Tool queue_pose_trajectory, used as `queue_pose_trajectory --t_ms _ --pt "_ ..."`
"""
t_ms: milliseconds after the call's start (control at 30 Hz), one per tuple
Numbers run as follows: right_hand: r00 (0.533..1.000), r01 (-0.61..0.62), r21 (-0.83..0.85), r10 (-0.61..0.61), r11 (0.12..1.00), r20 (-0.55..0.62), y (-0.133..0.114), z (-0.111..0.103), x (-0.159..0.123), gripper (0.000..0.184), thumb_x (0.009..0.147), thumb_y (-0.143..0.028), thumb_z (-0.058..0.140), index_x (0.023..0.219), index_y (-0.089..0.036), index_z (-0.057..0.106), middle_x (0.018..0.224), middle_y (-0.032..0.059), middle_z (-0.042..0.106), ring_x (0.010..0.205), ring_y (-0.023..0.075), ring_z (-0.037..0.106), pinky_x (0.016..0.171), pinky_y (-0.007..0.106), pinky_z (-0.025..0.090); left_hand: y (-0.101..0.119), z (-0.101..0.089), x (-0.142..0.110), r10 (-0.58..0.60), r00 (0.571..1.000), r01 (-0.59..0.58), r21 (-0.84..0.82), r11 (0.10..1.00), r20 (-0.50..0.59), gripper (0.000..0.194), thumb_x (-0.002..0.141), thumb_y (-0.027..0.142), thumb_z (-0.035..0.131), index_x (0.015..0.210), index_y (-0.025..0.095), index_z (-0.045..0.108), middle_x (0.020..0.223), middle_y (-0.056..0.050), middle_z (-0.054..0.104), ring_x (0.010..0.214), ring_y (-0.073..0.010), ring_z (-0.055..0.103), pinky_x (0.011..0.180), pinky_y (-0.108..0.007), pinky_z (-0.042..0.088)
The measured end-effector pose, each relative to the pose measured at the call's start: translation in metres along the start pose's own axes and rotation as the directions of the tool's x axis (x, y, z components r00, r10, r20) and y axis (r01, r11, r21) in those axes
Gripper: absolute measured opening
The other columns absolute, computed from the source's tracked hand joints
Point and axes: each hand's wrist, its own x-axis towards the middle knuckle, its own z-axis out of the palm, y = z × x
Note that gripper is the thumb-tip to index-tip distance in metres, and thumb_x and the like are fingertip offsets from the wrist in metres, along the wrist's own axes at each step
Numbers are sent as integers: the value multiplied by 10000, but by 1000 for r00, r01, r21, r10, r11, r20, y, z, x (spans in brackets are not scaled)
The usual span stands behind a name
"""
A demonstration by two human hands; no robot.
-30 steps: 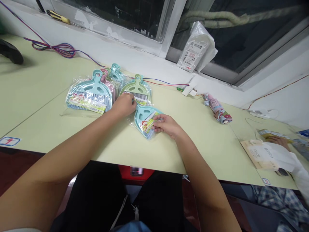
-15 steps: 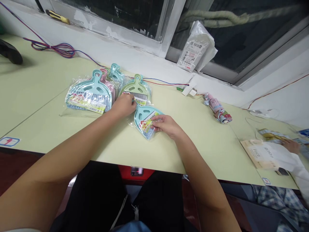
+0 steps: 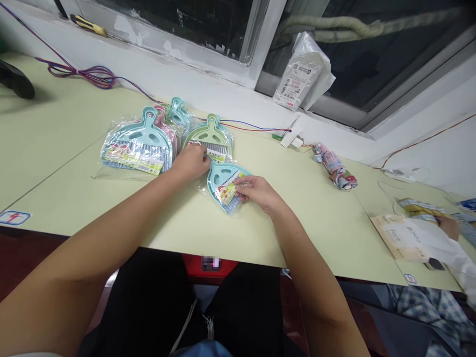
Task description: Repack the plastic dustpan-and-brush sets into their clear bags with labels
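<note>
A blue dustpan and brush set (image 3: 222,173) in clear plastic wrap lies tilted near the middle of the table. My left hand (image 3: 192,161) is closed around its handle end, which the fingers mostly hide. My right hand (image 3: 256,192) pinches the set's right edge beside the yellow-green label. Just behind my left hand lies a green dustpan set (image 3: 210,134) in its wrap. To the left are a wrapped blue dustpan set (image 3: 138,139) with a pink one (image 3: 162,118) partly hidden beneath it, and another blue set (image 3: 177,113) further back.
Coiled red-and-blue wire (image 3: 92,77) runs along the wall. A screwdriver (image 3: 89,26) and a plastic packet (image 3: 297,77) rest on the sill. A folded umbrella-like bundle (image 3: 336,167) lies right. Beyond it are a tissue pack (image 3: 397,238) and another person's hand (image 3: 449,227).
The blue dustpan set has shifted very slightly, with both hands still on it. At the far right, the other person's hand and sleeve have moved a little.
</note>
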Motion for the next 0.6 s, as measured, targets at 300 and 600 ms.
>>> queue_pose_trajectory --t_ms 300,600 --pt "1000 -17 0 17 1000 -5 -2 1 -1 149 885 -26 712 990 -128 737 689 46 739 608 117 679 572 188 574 2 -3 -1 -20 1000 20 -5 1000 15 302 959 302 476 1059 174 730 1022 -153 734 991 -303 676 861 -405 529" --pt "1000 -27 50 27 998 12 3 1 2 143 911 -26 687 1018 -110 730 738 74 756 656 127 717 629 203 614 2 -1 0 4 1000 -4 14 1000 1 318 957 298 458 1052 151 723 1013 -171 734 971 -321 683 810 -416 527"
